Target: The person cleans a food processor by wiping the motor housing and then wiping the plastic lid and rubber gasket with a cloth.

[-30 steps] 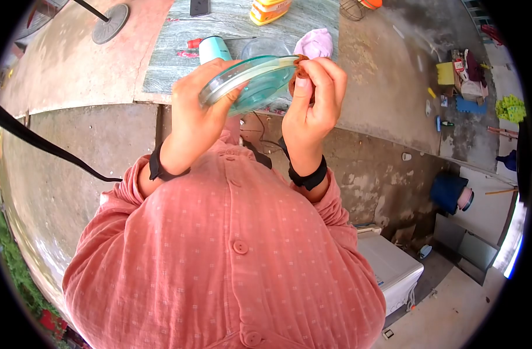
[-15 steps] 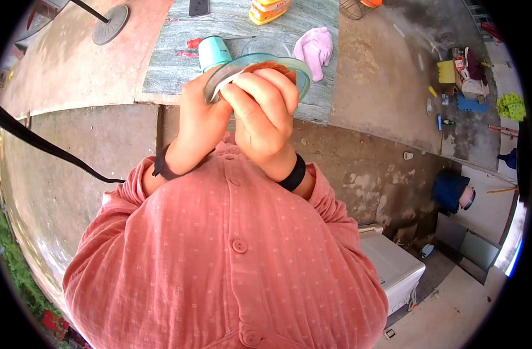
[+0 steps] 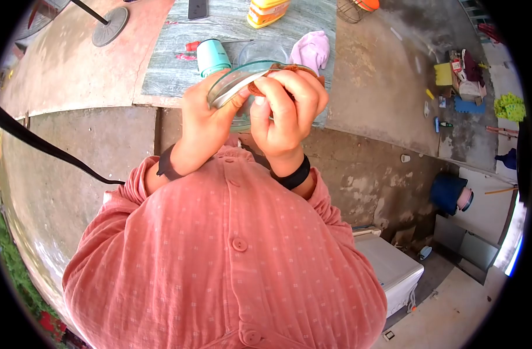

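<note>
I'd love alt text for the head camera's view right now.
A person's left hand holds a clear, green-tinted round object while the right hand grasps a rust-brown wad against it. Beyond, a teal container and lilac cloth sit on a greyish table.

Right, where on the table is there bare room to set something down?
Bare table shows between the phone and orange container, between that container and the table's right edge, and at the near left corner, left of the left hand. It is crowded around the cup, clear bowl and pink cloth, with the dish held in front.
</note>
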A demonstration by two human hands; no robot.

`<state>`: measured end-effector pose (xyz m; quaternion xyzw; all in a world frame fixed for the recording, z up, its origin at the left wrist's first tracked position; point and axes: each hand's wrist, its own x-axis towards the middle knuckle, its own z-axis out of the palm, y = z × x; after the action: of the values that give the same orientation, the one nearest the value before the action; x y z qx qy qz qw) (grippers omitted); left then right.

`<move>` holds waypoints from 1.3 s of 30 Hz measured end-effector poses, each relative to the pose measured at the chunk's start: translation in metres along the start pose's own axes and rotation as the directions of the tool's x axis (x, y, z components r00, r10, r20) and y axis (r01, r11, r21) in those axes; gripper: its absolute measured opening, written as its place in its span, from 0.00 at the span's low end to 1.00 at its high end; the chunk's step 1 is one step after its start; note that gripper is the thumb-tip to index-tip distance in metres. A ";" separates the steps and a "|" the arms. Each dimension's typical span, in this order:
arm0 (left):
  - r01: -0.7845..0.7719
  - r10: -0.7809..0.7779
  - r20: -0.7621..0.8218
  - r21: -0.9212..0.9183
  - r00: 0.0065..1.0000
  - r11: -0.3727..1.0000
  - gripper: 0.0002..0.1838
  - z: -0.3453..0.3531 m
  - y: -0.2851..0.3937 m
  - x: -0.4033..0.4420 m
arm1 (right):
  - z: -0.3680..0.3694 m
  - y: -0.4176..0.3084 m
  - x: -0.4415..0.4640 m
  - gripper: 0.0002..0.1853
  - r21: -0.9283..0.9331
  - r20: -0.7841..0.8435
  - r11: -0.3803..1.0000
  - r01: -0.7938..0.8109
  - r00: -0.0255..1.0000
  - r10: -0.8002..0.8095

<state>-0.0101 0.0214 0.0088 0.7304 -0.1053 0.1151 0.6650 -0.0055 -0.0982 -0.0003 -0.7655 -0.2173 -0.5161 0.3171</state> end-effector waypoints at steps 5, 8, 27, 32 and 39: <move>0.086 -0.086 0.037 0.014 0.996 0.996 0.10 -0.002 0.002 -0.003 | -0.004 0.011 -0.005 0.14 0.012 -0.040 0.997 -0.078 0.996 0.078; 0.087 -0.087 0.013 0.029 0.996 0.996 0.10 -0.004 -0.001 -0.004 | -0.004 0.017 -0.007 0.13 0.023 -0.072 0.990 -0.138 0.988 0.140; -0.046 0.044 0.024 0.079 0.999 0.996 0.10 0.000 -0.012 -0.003 | -0.002 -0.006 -0.001 0.12 0.116 0.039 0.993 -0.031 0.999 0.027; 0.132 -0.146 -0.072 -0.168 0.987 0.977 0.12 0.001 -0.002 -0.002 | -0.016 0.028 -0.001 0.09 0.188 -0.075 0.883 -0.430 0.890 0.450; 0.267 -0.275 0.022 -0.318 0.961 0.910 0.16 -0.005 -0.001 0.014 | -0.044 0.023 0.011 0.12 0.425 0.064 0.716 -0.554 0.807 0.587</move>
<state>0.0032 0.0260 0.0125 0.6200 -0.0122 0.0118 0.7844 -0.0149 -0.1460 0.0152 -0.6868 -0.0651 -0.3617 0.6271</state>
